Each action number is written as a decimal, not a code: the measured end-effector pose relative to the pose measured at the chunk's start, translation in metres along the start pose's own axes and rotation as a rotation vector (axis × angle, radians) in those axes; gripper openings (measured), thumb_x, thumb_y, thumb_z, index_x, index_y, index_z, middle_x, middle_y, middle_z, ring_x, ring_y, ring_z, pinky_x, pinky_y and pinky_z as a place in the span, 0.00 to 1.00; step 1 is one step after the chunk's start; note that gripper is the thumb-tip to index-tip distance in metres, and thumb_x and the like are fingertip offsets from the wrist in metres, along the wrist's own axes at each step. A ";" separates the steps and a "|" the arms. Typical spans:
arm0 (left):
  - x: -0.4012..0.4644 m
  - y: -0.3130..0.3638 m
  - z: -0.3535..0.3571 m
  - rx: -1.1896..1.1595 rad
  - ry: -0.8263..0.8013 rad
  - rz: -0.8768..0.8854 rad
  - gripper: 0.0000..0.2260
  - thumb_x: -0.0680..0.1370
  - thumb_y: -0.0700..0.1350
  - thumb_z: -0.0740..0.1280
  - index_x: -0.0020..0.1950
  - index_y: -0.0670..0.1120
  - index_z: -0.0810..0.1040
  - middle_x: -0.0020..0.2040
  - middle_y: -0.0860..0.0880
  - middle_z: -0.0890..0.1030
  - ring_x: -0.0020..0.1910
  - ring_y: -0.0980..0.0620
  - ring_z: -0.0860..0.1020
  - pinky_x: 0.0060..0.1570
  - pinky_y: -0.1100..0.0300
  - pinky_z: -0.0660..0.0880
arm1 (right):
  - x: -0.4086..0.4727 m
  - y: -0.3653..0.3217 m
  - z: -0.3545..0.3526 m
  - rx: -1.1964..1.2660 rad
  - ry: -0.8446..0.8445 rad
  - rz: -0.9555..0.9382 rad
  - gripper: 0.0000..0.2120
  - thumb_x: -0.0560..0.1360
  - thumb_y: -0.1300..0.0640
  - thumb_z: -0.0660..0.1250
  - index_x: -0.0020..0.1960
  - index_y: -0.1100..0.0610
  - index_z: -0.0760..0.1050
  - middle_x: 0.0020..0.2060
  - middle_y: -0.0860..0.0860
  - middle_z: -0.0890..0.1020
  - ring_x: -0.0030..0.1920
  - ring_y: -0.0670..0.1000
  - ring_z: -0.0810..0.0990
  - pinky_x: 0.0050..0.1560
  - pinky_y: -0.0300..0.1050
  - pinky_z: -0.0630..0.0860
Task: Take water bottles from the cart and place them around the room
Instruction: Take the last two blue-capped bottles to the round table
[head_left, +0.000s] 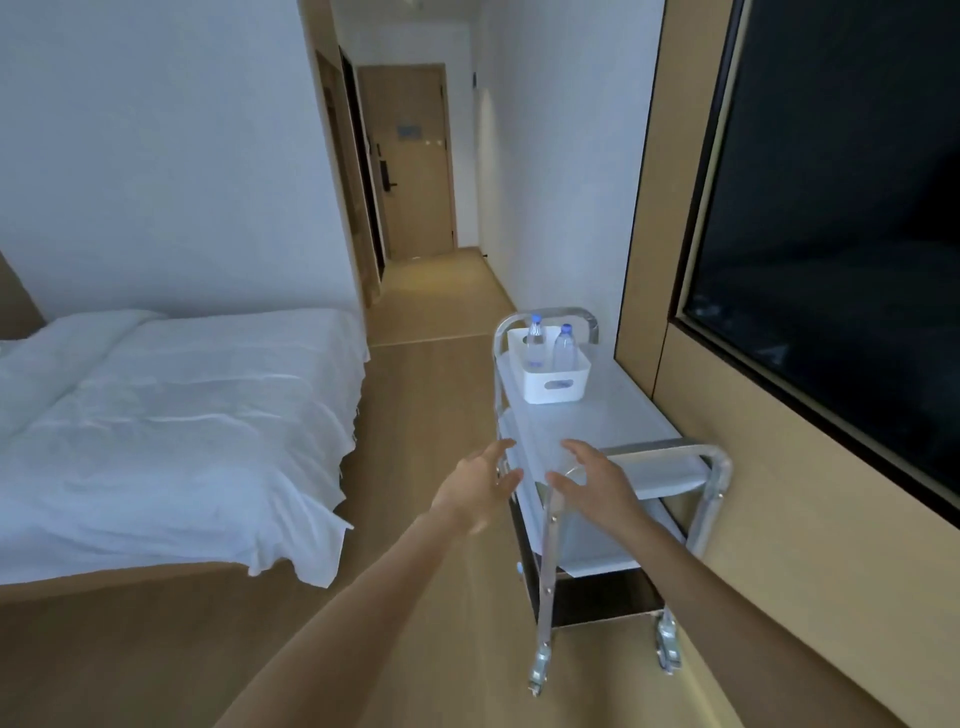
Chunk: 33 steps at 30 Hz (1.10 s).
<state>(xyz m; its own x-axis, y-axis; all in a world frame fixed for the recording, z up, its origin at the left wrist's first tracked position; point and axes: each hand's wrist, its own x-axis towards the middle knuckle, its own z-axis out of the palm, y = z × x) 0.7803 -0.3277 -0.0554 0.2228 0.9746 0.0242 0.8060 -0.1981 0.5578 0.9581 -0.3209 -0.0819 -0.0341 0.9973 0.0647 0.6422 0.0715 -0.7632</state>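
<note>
— Two water bottles (549, 347) stand in the white bin (554, 383) at the cart's (597, 421) far end. None placed?
— None visible. Left hand (475, 491) and right hand (597, 480) reach, fingers apart, holding nothing.

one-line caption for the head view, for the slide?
Both hands, left and right, reach open toward cart holding two bottles in a white bin, beside a bed.

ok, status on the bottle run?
Nothing visibly placed yet. Both water bottles stand in the white bin on the cart. Left hand and right hand reach toward it, open and empty. Grabbing and placing remain.
</note>
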 end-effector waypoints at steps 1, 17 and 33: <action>0.026 -0.009 0.000 0.000 0.001 0.005 0.23 0.81 0.51 0.58 0.74 0.48 0.59 0.69 0.44 0.71 0.66 0.44 0.71 0.63 0.53 0.70 | 0.026 0.004 0.006 0.002 -0.002 0.001 0.27 0.76 0.50 0.66 0.72 0.56 0.64 0.70 0.52 0.69 0.69 0.52 0.67 0.66 0.42 0.63; 0.407 -0.167 -0.071 -0.086 -0.011 -0.018 0.21 0.80 0.47 0.60 0.73 0.49 0.62 0.68 0.46 0.73 0.65 0.45 0.73 0.64 0.53 0.70 | 0.444 0.001 0.080 0.063 0.011 0.059 0.27 0.75 0.50 0.67 0.71 0.55 0.64 0.69 0.52 0.70 0.69 0.52 0.68 0.67 0.44 0.63; 0.742 -0.222 -0.018 -0.310 -0.299 0.185 0.20 0.80 0.47 0.60 0.72 0.45 0.64 0.68 0.47 0.72 0.64 0.48 0.73 0.61 0.62 0.67 | 0.621 0.098 0.046 0.055 0.560 0.583 0.26 0.73 0.59 0.70 0.68 0.56 0.68 0.64 0.54 0.74 0.64 0.55 0.72 0.58 0.40 0.65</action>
<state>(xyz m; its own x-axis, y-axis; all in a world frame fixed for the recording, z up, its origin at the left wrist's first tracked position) 0.7571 0.4412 -0.1460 0.5325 0.8437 -0.0684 0.5458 -0.2805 0.7895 0.9644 0.3062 -0.1456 0.6922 0.7198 -0.0522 0.3992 -0.4421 -0.8033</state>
